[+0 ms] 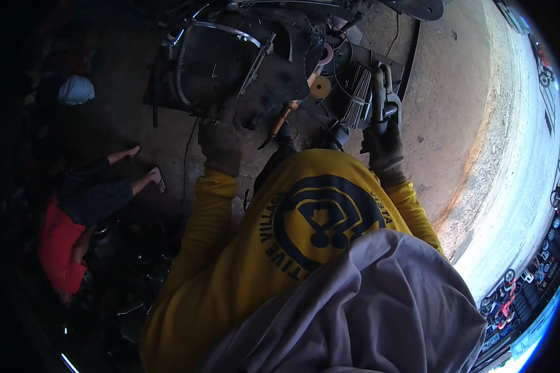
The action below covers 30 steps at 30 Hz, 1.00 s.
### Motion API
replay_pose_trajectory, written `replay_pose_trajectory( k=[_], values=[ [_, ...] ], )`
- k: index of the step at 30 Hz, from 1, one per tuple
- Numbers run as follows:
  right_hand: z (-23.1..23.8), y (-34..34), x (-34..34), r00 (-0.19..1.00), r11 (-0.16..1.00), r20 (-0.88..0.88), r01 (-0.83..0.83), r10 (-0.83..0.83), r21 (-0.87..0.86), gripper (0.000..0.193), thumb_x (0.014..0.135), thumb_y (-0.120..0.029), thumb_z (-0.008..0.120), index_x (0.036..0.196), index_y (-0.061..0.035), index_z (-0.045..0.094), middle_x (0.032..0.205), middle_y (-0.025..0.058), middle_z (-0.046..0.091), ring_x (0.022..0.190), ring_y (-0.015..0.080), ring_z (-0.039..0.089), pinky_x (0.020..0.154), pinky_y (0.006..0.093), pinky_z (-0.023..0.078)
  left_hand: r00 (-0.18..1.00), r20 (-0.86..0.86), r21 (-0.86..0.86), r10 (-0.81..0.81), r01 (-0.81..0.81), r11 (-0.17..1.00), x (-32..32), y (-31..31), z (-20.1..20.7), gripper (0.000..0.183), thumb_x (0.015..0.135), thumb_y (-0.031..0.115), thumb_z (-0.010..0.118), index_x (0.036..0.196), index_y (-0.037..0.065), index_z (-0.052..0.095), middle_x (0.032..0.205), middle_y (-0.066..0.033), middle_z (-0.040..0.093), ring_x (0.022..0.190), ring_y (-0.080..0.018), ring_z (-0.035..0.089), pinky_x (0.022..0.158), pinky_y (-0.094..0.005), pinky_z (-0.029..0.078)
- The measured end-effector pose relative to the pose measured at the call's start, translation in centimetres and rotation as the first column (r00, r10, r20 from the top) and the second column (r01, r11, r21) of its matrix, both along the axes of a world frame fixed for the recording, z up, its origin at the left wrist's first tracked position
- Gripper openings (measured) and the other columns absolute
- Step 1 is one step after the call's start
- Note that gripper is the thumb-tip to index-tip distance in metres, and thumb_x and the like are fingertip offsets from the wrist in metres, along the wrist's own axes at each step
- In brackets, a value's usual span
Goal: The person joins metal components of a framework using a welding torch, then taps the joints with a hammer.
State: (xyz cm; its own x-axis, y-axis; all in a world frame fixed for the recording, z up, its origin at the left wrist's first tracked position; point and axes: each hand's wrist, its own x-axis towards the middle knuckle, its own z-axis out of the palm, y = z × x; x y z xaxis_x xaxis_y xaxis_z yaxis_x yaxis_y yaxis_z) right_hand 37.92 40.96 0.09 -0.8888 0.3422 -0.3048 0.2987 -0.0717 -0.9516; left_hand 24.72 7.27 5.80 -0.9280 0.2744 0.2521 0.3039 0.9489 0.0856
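Observation:
My right hand, in a dark knit glove, is closed around the lower end of a grey metal tool with bent, rounded bars, which looks like a clamp. Beside it lies a bundle of thin grey rods. My left hand, also gloved, is at the near edge of a dark metal sheet. Shadow and blur hide its fingers, so I cannot see whether it holds anything. A curved bright metal strip lies on the sheet. Between my hands is an orange-handled tool.
A tan disc and a pinkish disc lie among cables behind the orange-handled tool. At left a person in a red shirt is low to the floor, near a pale bundle. Concrete floor and a bright road lie at right.

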Motion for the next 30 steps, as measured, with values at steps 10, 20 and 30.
replay_pose_trajectory(
  k=[10, 20, 30],
  values=[
    [0.1, -0.4, -0.3, 0.999, 0.999, -0.033, -0.023, 0.022, -0.049, 0.038, 0.092, -0.010, 0.067, 0.124, -0.0046, 0.048, 0.089, 0.0054, 0.061, 0.068, 0.0138, 0.061, 0.055, 0.0274, 0.054, 0.999, 0.049, 0.038, -0.016, 0.014, 0.999, 0.1, -0.3, -0.2, 0.039, 0.089, 0.018, 0.066, 0.128, 0.020, 0.065, 0.114, -0.0146, 0.068, 0.103, -0.0337, 0.066, 0.085, -0.0434, 0.056],
    [2.2, -1.1, -0.8, 1.000, 0.999, 0.019, 0.012, -0.011, -0.042, 0.038, 0.091, -0.007, 0.067, 0.123, 0.0001, 0.049, 0.088, 0.0059, 0.061, 0.068, 0.0116, 0.059, 0.058, 0.0265, 0.051, 0.988, 0.132, 0.075, 0.079, -0.090, 0.993, 0.3, 0.8, 0.8, 0.035, 0.093, 0.012, 0.062, 0.128, 0.015, 0.059, 0.115, -0.0201, 0.063, 0.103, -0.0390, 0.064, 0.084, -0.0444, 0.055],
    [2.5, -1.1, -1.0, 1.000, 0.999, 0.016, 0.008, -0.007, -0.039, 0.038, 0.091, -0.008, 0.067, 0.124, -0.0009, 0.047, 0.089, 0.0059, 0.060, 0.068, 0.0120, 0.060, 0.057, 0.0258, 0.050, 0.993, 0.116, 0.160, 0.023, -0.041, 0.986, 0.6, 0.8, 1.4, 0.036, 0.094, 0.012, 0.060, 0.130, 0.013, 0.058, 0.119, -0.0220, 0.060, 0.107, -0.0407, 0.062, 0.085, -0.0445, 0.055]
  ],
)
